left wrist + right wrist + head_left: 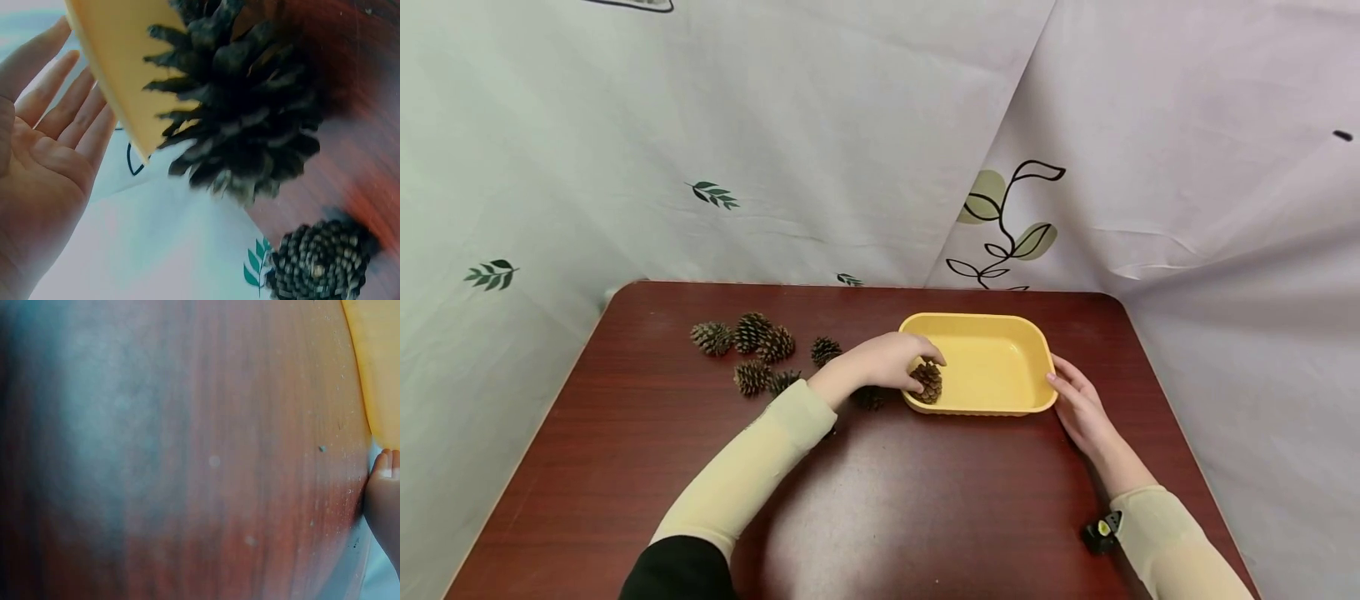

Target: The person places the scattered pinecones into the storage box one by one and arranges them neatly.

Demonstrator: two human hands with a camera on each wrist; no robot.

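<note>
A yellow plastic basin stands toward the back right of the table. Reaching over its left rim, my left hand has its thumb and curved fingers around a brown pine cone inside the basin's left end. In the left wrist view, the fingers pass behind the basin wall, which hides the fingertips and that cone. My right hand grips the basin's right end, thumb at the rim and fingers along the outside. Only part of this hand shows at the right wrist view's edge.
Several pine cones lie on the left of the dark red table. Others sit under and beside the left forearm, including a large cone close by the basin. A pale patterned cloth hangs behind the table.
</note>
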